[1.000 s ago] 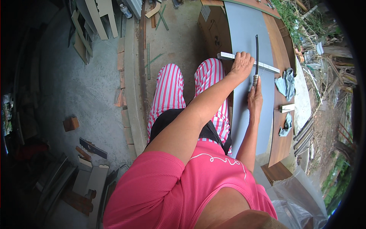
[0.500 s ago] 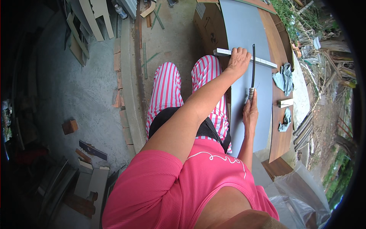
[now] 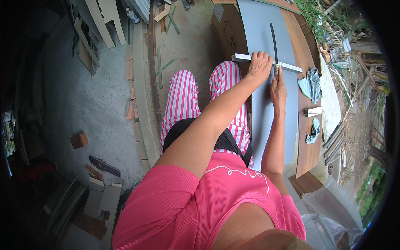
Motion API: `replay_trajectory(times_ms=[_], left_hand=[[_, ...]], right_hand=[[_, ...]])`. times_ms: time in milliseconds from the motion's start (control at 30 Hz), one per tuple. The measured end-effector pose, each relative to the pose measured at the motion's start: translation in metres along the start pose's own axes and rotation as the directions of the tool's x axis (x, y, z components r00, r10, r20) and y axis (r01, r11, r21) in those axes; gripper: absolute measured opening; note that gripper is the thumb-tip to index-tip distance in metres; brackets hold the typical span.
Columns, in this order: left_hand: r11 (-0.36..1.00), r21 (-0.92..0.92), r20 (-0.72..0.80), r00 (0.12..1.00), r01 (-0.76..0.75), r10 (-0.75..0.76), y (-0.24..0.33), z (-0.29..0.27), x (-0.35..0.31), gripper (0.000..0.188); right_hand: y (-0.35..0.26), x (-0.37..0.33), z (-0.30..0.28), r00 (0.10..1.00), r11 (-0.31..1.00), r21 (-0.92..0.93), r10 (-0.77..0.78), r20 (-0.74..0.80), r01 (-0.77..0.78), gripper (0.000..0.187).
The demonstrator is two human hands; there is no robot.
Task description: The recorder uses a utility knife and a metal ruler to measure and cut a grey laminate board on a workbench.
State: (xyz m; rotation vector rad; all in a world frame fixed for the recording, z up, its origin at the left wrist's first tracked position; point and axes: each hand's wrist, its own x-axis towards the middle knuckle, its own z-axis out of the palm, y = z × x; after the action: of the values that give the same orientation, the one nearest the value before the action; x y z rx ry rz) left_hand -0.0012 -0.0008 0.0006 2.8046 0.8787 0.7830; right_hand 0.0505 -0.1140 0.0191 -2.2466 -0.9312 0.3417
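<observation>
A light metal-looking bar lies crosswise on the grey-topped board. My left hand is closed around it, pressing it down left of the blade. In my right hand is a hacksaw blade, long, thin and dark, with a wrapped grip. Its blade points away from me and crosses the bar just right of my left fingers. The grip's front end is close to the bar. Whether the blade has cut into the bar cannot be seen.
Grey-blue rags and a small pale block lie on the brown wooden panel at the right. A cardboard box stands under the board's far left side. Clear plastic sheeting is near right; panel offcuts lie near left.
My right hand has pushed the hacksaw blade forward, away from me, bringing the grip up to the bar. My left hand and the bar stay nearly in place.
</observation>
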Motion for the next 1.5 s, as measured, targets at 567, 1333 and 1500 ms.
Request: replay_trajectory(times_ms=[567, 1333, 1500], left_hand=[[1.000, -0.023, 0.012, 1.000, 0.009, -0.009, -0.001, 0.006, 0.000, 0.013], [1.000, -0.015, 0.000, 1.000, 0.008, -0.008, 0.000, 0.002, 0.000, 0.013], [1.000, -0.009, 0.008, 1.000, 0.015, -0.015, 0.000, 0.001, -0.001, 0.013]], right_hand=[[-0.005, -0.120, -0.027, 0.971, 0.975, -0.054, 0.220, 0.090, -0.216, 0.049], [-0.003, -0.009, -0.008, 0.999, 0.999, 0.009, 0.036, 0.037, -0.036, 0.048], [-0.007, -0.012, -0.008, 0.993, 0.995, 0.028, 0.099, 0.066, -0.101, 0.047]])
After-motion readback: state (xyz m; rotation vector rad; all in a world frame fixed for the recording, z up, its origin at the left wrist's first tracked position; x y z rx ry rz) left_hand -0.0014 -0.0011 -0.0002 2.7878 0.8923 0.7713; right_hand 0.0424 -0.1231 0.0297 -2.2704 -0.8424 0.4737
